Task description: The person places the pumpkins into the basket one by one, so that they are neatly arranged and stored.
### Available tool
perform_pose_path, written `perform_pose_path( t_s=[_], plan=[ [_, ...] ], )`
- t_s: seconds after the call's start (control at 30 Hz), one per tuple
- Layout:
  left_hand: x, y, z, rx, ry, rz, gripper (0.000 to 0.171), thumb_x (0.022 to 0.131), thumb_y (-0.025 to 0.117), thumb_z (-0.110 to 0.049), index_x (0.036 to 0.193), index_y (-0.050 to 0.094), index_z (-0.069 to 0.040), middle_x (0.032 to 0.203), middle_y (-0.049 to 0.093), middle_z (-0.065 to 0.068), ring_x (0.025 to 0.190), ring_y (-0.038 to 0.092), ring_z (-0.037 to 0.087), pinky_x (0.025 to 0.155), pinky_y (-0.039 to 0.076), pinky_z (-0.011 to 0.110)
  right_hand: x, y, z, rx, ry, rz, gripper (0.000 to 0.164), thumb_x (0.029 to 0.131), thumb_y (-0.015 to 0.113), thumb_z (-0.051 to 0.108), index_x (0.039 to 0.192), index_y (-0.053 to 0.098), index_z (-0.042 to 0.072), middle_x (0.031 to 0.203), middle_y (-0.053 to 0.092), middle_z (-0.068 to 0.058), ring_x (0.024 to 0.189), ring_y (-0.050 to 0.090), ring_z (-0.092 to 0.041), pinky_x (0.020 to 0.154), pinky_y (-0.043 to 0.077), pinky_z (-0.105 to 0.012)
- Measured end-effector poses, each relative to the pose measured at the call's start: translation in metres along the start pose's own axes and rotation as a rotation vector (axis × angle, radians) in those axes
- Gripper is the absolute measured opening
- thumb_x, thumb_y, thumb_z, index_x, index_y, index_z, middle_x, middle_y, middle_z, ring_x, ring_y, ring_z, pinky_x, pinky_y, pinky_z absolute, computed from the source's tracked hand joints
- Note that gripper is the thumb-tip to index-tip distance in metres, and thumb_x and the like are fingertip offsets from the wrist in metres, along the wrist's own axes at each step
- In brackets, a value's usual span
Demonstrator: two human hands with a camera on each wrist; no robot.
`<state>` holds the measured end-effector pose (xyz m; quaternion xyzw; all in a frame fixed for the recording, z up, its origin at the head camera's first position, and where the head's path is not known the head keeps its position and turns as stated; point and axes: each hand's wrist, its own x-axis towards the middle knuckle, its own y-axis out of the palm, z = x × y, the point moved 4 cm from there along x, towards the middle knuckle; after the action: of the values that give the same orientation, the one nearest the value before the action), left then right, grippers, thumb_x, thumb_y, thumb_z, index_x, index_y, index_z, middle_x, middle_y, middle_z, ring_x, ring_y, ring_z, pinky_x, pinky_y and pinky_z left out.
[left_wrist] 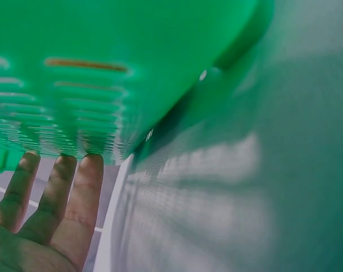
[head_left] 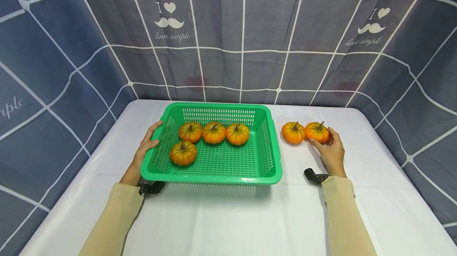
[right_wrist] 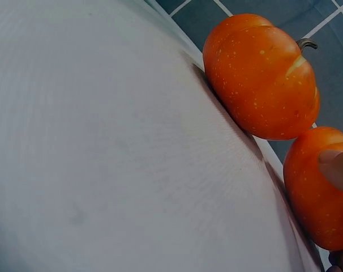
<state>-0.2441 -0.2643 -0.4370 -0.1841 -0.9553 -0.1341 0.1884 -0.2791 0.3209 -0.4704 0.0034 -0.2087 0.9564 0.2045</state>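
Observation:
A green plastic basket (head_left: 228, 178) stands on the table with several small orange pumpkins (head_left: 214, 132) in its far and left parts. My left hand (head_left: 144, 147) is at the basket's left side. In the left wrist view its fairly straight fingers (left_wrist: 84, 198) touch the slotted outer wall. To the right of the basket, two more pumpkins sit side by side. My right hand (head_left: 332, 153) holds the right-hand pumpkin (head_left: 316, 132), thumb on the near side and fingers on the far right. The other pumpkin (head_left: 293, 132) touches it, stem up.
A white cloth (head_left: 228, 224) covers the table. Grey-blue checked curtains (head_left: 221, 22) hang behind it and along both sides. A black wrist camera (head_left: 315, 176) sits at the right wrist, and another (head_left: 151, 187) at the left, just by the basket's near left corner.

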Motion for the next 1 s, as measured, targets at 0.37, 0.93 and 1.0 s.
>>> perform_pose_path(
  t_s=[0.37, 0.93, 1.0],
  plan=[
    [-0.0026, -0.0002, 0.0004, 0.048, -0.051, -0.037, 0.06, 0.107, 0.03, -0.006, 0.16, 0.044, -0.032, 0.159, 0.043, -0.008, 0.139, 0.049, 0.01, 0.107, 0.047, 0.023, 0.0003, -0.001, -0.0008, -0.009, -0.005, -0.019, 0.083, 0.099, 0.077, 0.007, 0.167, 0.03, -0.004, 0.167, 0.038, -0.031, 0.153, 0.041, -0.046, 0.126, 0.031, -0.052],
    [-0.0025, -0.0009, 0.0009, 0.074, -0.076, -0.046, 0.059, 0.107, 0.031, -0.01, 0.161, 0.042, -0.031, 0.16, 0.04, -0.007, 0.14, 0.046, 0.012, 0.107, 0.046, 0.024, -0.0038, -0.0033, 0.0033, 0.145, -0.032, -0.136, 0.08, 0.099, 0.076, 0.007, 0.168, 0.035, 0.002, 0.168, 0.038, -0.022, 0.142, 0.047, -0.041, 0.121, 0.042, -0.04],
    [-0.0027, -0.0008, 0.0009, 0.081, -0.077, -0.048, 0.059, 0.107, 0.031, -0.01, 0.161, 0.042, -0.031, 0.159, 0.04, -0.006, 0.14, 0.046, 0.013, 0.107, 0.046, 0.024, -0.0045, -0.0039, 0.0061, 0.162, -0.067, -0.161, 0.079, 0.098, 0.077, 0.007, 0.166, 0.037, 0.002, 0.166, 0.041, -0.021, 0.14, 0.048, -0.038, 0.12, 0.043, -0.039]
  ],
)
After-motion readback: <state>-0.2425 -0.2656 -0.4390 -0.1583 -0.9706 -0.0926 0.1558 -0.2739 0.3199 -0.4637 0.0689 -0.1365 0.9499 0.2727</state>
